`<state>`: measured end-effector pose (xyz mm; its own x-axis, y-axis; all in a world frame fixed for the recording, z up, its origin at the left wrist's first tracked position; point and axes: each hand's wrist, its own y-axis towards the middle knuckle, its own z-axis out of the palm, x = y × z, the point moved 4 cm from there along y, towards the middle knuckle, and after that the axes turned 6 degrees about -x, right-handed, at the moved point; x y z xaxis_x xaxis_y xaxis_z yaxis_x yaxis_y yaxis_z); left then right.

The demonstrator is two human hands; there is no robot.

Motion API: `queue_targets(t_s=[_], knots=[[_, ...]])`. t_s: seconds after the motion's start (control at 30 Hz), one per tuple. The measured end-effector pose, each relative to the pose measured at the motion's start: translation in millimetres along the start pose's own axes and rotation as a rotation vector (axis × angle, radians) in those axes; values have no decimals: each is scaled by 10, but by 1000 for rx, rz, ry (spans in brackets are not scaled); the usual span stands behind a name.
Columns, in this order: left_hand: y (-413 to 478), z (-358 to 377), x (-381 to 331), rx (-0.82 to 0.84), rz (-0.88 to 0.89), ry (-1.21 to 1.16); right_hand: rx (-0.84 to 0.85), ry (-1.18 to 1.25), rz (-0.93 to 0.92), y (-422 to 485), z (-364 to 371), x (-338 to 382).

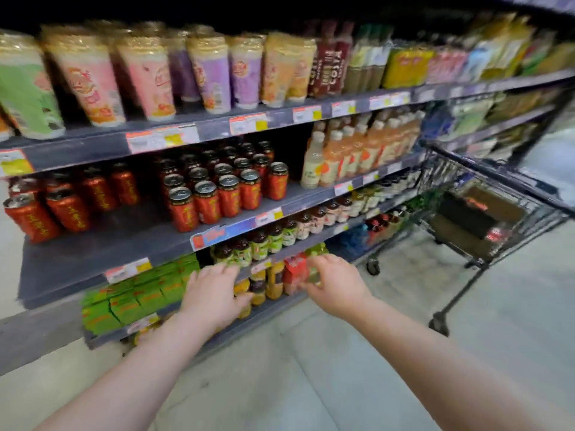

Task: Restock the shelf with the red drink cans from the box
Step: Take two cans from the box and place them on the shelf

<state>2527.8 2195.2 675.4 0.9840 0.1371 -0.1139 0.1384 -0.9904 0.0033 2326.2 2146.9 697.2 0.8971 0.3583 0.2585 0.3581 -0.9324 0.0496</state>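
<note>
- Left grip (214,293): released, fingers loosely spread, nothing held; low in view at 6 o'clock, in front of the lower shelves (280,301).
- Right grip (337,284): likewise released and empty, fingers slack, just to the 3 o'clock side of the left grip.
- Stocked red drink cans (214,194): one tight block at 12 o'clock from the left grip, a looser group out toward 10 o'clock, all upright, long axis vertical, tops up.
- Bare stretch of shelf (133,241) between the two groups and along the front edge: probable landing place.
- Box (497,206): down in the trolley (466,161), at about 2 o'clock from the right grip, well apart from both hands; a glimpse of red inside, orientation of any cans there too blurred to tell.
- Judged step: empty-handed, fresh load from the box wanted.
- Nearer hand: the right, by a clear margin; the left only by crossing the body.
- Needed next: swing toward 2 o'clock, grasp round a can's side, carry toward 11 o'clock, set down upright.
</note>
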Motion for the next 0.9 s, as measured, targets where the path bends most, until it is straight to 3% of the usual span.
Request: queue_targets(t_s=[0.37,0.67,0.9], knots=[[-784,164,-3551,65,412,-83,-108,-48,448,-2370,-1215,-2782],[-925,233,-5460,135,678,-60,-153,-35,791,-3544,-1585,-4171],[-514,606,-6873,182,839,-58,-158,-107,951,-3641,-1788,-5345]])
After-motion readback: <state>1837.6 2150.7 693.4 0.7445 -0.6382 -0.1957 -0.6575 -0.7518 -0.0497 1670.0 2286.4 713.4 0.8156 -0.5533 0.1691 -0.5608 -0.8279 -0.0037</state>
